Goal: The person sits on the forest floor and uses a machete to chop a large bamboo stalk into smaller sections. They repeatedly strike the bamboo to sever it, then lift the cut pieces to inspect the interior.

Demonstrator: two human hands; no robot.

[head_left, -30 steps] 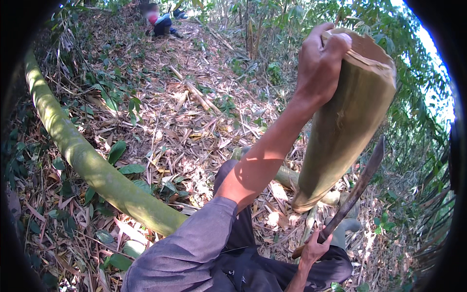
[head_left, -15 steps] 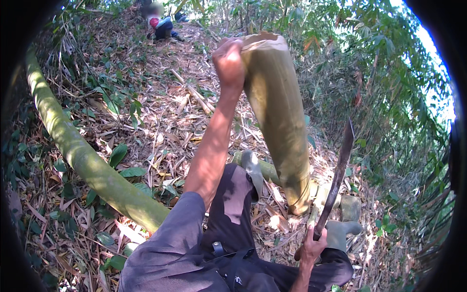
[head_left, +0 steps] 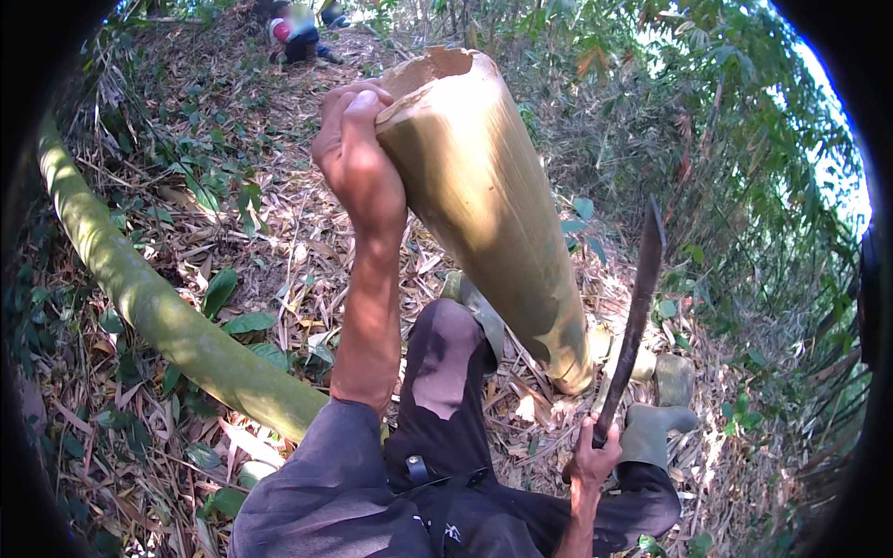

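Far left, a mottled green pole (head_left: pixel 177 312) curves down across leaf litter (head_left: pixel 284 223) toward the left sleeve (head_left: pixel 316 474). Farther off, near the top edge, a person (head_left: pixel 299 45) sits on the slope. The left hand (head_left: pixel 361 167) is closed on the torn rim of the tube (head_left: pixel 493 214). The tube leans, its wide open end up and to the left, its narrow end low and to the right; I cannot tell whether that end touches the ground. The right hand (head_left: pixel 595 456) is wrapped round the knife (head_left: pixel 636 321), whose dark blade points up. Just right of that hand is a boot (head_left: pixel 653 432); leafy growth (head_left: pixel 744 167) fills the right side.
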